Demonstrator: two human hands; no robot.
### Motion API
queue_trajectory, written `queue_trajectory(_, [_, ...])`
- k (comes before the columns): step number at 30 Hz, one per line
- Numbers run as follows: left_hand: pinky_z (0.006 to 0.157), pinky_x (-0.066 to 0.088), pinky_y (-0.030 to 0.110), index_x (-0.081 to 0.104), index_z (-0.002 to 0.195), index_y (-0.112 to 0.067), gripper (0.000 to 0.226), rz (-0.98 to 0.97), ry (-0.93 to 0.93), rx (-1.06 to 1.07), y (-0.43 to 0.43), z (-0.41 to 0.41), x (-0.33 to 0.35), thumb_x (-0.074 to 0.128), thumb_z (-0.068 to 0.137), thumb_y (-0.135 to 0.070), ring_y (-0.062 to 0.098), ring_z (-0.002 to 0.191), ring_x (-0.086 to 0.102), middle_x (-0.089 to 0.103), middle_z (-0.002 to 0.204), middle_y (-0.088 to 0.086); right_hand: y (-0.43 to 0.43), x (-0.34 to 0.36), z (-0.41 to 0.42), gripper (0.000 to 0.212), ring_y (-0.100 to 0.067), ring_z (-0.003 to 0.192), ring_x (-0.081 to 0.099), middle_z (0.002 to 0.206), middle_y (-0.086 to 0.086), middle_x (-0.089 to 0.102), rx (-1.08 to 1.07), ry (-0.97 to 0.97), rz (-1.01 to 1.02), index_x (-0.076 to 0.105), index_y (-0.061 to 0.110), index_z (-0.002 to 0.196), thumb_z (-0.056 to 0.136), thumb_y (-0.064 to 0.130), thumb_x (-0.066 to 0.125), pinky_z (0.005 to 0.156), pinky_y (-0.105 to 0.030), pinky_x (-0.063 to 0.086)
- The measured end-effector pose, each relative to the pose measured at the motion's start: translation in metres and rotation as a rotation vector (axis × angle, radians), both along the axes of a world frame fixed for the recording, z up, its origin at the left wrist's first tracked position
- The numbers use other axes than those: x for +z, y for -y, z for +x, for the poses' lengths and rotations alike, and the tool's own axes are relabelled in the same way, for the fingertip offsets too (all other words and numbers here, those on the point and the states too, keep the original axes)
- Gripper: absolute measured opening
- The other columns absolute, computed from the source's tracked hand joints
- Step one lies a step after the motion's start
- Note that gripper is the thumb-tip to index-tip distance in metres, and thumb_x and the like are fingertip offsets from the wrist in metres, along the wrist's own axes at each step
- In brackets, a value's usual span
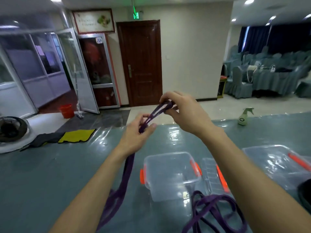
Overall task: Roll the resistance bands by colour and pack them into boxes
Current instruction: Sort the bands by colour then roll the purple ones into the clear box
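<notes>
Both hands are raised above the teal table [50,174], holding one purple resistance band [156,112] between them. My left hand [136,132] grips its lower part, and the rest of the band hangs down under my left forearm to the table. My right hand [183,110] pinches the upper end, higher and farther away. More purple bands [213,211] lie loose on the table near the front edge. An open clear box [170,174] with orange clips stands under my hands, with nothing in it.
A clear lid [213,175] lies right of the box. A second clear container [276,163] with an orange clip sits at the right, a black object [304,194] beside it. A spray bottle [244,116] stands at the far edge; yellow and grey cloths [75,135] lie far left.
</notes>
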State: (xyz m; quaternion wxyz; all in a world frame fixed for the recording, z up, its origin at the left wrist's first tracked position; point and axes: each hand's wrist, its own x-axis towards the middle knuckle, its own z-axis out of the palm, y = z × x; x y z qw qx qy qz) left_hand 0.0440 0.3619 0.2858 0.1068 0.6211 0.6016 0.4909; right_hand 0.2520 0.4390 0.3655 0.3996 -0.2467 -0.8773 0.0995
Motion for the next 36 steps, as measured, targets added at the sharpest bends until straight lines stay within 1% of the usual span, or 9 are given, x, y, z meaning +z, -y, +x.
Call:
queue_trajectory(3, [0.070, 0.045, 0.030, 0.062, 0.133, -0.052, 0.035, 0.028, 0.002, -0.008, 0.000, -0.004, 0.058, 0.050, 0.103, -0.067, 0.006, 0.070, 0.054, 0.056, 0.077, -0.015, -0.013, 0.036, -0.003, 0.036, -0.007, 0.086, 0.058, 0.106, 0.015, 0.065, -0.005, -0.080, 0.101, 0.064, 0.031, 0.122, 0.094, 0.014, 0.078, 0.076, -0.023, 0.051])
queue_trajectory(9, [0.075, 0.066, 0.051, 0.073, 0.124, -0.026, 0.019, 0.022, -0.030, -0.053, 0.012, -0.005, 0.124, 0.069, 0.107, -0.032, 0.030, 0.080, 0.073, 0.074, 0.097, 0.017, -0.017, 0.077, -0.004, 0.026, -0.010, 0.085, 0.057, 0.103, 0.004, 0.067, -0.067, -0.262, 0.337, 0.078, 0.018, 0.115, 0.090, 0.020, 0.084, 0.075, -0.021, 0.046])
queue_trajectory(13, [0.082, 0.068, 0.039, 0.074, 0.125, -0.016, 0.032, -0.037, 0.144, -0.152, 0.021, 0.013, 0.131, 0.076, 0.098, -0.034, 0.039, 0.091, 0.081, 0.080, 0.104, 0.017, -0.010, 0.072, 0.003, 0.021, -0.010, 0.081, 0.056, 0.103, 0.002, 0.059, -0.036, -0.332, 0.322, 0.078, 0.014, 0.109, 0.090, 0.020, 0.085, 0.072, -0.006, 0.039])
queue_trajectory(19, [0.092, 0.067, 0.048, 0.074, 0.128, -0.018, 0.029, 0.014, 0.208, -0.186, 0.017, 0.038, 0.118, 0.078, 0.100, -0.026, 0.035, 0.099, 0.081, 0.083, 0.108, 0.015, -0.002, 0.057, 0.024, 0.022, -0.006, 0.082, 0.055, 0.109, 0.001, 0.058, 0.007, -0.337, 0.270, 0.075, 0.010, 0.109, 0.090, 0.015, 0.086, 0.074, 0.000, 0.044])
queue_trajectory(22, [0.090, 0.067, 0.042, 0.077, 0.125, -0.023, 0.031, 0.011, 0.033, -0.113, 0.018, 0.041, 0.124, 0.080, 0.096, -0.033, 0.026, 0.092, 0.082, 0.083, 0.105, 0.007, -0.003, 0.058, 0.042, 0.027, -0.002, 0.082, 0.057, 0.110, 0.010, 0.054, 0.039, -0.197, 0.115, 0.070, 0.020, 0.108, 0.089, 0.027, 0.088, 0.070, -0.004, 0.047])
queue_trajectory(26, [0.082, 0.061, 0.029, 0.079, 0.122, -0.038, 0.027, -0.053, -0.420, 0.020, 0.019, 0.046, 0.142, 0.081, 0.097, -0.044, 0.007, 0.089, 0.076, 0.081, 0.100, -0.012, -0.017, 0.065, 0.067, 0.029, -0.003, 0.078, 0.059, 0.098, 0.013, 0.061, 0.030, 0.121, -0.024, 0.069, 0.031, 0.099, 0.085, 0.046, 0.089, 0.061, -0.012, 0.039])
queue_trajectory(30, [0.082, 0.060, 0.030, 0.080, 0.123, -0.033, 0.028, -0.161, -0.750, 0.025, 0.009, 0.064, 0.160, 0.081, 0.097, -0.041, 0.002, 0.088, 0.071, 0.078, 0.098, -0.016, -0.031, 0.060, 0.076, 0.044, -0.005, 0.081, 0.060, 0.099, 0.014, 0.059, 0.048, 0.163, -0.074, 0.073, 0.031, 0.125, 0.086, 0.039, 0.091, 0.063, -0.017, 0.042])
queue_trajectory(32, [0.083, 0.060, 0.029, 0.080, 0.122, -0.031, 0.025, -0.191, -0.832, 0.011, 0.004, 0.071, 0.163, 0.080, 0.098, -0.039, 0.000, 0.088, 0.070, 0.078, 0.098, -0.015, -0.037, 0.053, 0.078, 0.053, -0.006, 0.070, 0.067, 0.093, 0.015, 0.066, 0.113, 0.175, -0.177, 0.073, 0.025, 0.133, 0.085, 0.037, 0.091, 0.060, -0.016, 0.050])
queue_trajectory(36, [0.086, 0.063, 0.027, 0.079, 0.121, -0.031, 0.025, -0.188, -0.849, -0.036, -0.002, 0.080, 0.159, 0.079, 0.098, -0.040, -0.002, 0.091, 0.071, 0.077, 0.101, -0.017, -0.047, 0.030, 0.079, 0.034, -0.011, 0.062, 0.076, 0.076, 0.007, 0.075, 0.221, 0.129, -0.300, 0.079, 0.022, 0.111, 0.083, 0.036, 0.093, 0.057, -0.021, 0.060])
